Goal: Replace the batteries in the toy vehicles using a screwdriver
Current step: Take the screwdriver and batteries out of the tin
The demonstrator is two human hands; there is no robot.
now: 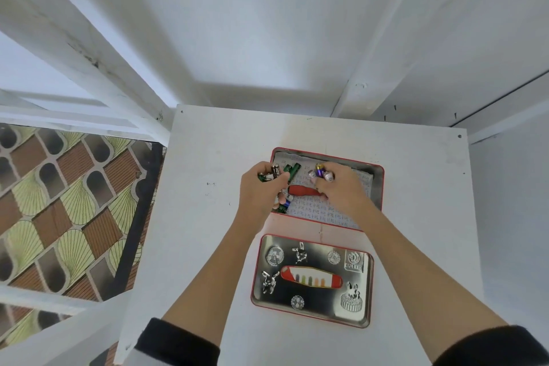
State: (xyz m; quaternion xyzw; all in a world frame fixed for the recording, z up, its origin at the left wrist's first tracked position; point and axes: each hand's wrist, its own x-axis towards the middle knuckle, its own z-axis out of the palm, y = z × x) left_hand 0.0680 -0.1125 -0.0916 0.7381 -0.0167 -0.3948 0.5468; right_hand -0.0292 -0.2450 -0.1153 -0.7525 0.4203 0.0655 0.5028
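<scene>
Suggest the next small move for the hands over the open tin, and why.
Probably lift both hands clear and set the batteries on the table. The left hand already grips several batteries, the right hand holds more, and no toy vehicle shows yet beside the tin.

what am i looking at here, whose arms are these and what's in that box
There is one picture, from a camera worn on a person's head, looking down at their own bare arms over a white table. An open tin lined with printed paper holds loose batteries and a red-handled tool. Its decorated lid lies nearer the person. The left hand clutches several batteries. The right hand grips a few more. No toy vehicles show.
</scene>
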